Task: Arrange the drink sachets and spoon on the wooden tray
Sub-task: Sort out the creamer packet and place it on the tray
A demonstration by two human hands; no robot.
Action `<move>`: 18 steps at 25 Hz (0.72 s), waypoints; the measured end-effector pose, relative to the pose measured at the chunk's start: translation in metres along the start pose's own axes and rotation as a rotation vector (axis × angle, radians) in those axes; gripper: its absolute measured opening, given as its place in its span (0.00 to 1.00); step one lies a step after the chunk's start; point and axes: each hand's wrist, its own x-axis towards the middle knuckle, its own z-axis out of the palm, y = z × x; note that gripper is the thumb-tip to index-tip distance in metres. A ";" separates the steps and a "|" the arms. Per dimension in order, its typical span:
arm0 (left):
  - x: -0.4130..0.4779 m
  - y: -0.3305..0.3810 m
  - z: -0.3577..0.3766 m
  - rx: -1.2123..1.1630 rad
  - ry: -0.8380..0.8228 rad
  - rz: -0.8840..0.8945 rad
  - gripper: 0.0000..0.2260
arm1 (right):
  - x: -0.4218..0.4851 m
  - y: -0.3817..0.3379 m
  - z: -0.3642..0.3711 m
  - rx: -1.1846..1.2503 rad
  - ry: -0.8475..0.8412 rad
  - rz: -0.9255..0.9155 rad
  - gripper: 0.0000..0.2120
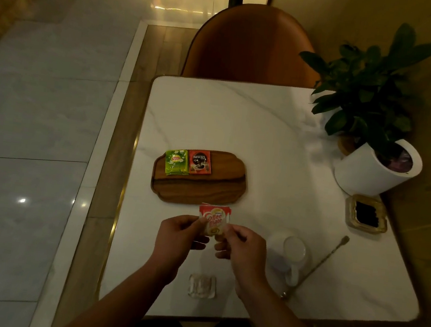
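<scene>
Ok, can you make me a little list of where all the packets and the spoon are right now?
On tray: green Lipton sachet and Nescafe sachet, side by side at the far left of the wooden tray
In hands: Coffee-mate sachet, pinched by left hand and right hand, near the tray's front edge
Spoon: long spoon on the table, right of the white mug
Left to place: Coffee-mate sachet, spoon

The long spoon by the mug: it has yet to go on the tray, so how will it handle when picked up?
Probably light and stiff: the long spoon looks like a thin metal rod. It lies flat on the glossy marble table, so it may skid rather than lift. Its handle passes close to the mug, which could get nudged.
</scene>
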 end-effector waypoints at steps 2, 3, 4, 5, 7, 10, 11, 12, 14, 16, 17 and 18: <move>-0.001 -0.001 0.002 0.045 0.058 0.019 0.10 | -0.006 0.004 0.006 0.059 0.021 0.041 0.07; -0.001 -0.002 0.002 0.069 0.085 0.024 0.11 | -0.009 0.005 0.009 0.091 0.020 0.060 0.07; -0.002 -0.003 0.002 0.088 0.105 0.028 0.12 | -0.011 0.005 0.011 0.111 0.020 0.068 0.07; -0.002 -0.005 0.001 0.104 0.117 0.033 0.12 | -0.012 0.006 0.013 0.126 0.023 0.072 0.07; -0.003 -0.006 0.000 0.111 0.111 0.040 0.11 | -0.011 0.007 0.014 0.146 0.040 0.060 0.06; -0.005 -0.007 -0.002 0.092 0.050 0.043 0.07 | -0.009 0.012 0.013 0.079 0.062 0.003 0.06; -0.005 -0.007 -0.002 0.095 0.042 0.041 0.07 | -0.008 0.015 0.013 0.042 0.045 -0.016 0.06; -0.005 -0.008 -0.004 0.096 0.043 0.033 0.06 | -0.006 0.018 0.011 0.004 0.002 -0.027 0.07; -0.003 -0.010 -0.008 0.076 0.057 -0.002 0.06 | 0.005 0.019 0.000 -0.056 -0.101 -0.019 0.09; 0.001 -0.011 -0.014 0.045 0.079 -0.038 0.06 | 0.029 0.019 -0.018 -0.312 -0.079 -0.093 0.10; 0.002 -0.012 -0.016 0.032 0.089 -0.049 0.06 | 0.045 0.019 -0.027 -0.587 -0.044 -0.168 0.11; 0.004 -0.012 -0.018 0.023 0.099 -0.054 0.06 | 0.057 0.019 -0.034 -0.850 -0.048 -0.224 0.13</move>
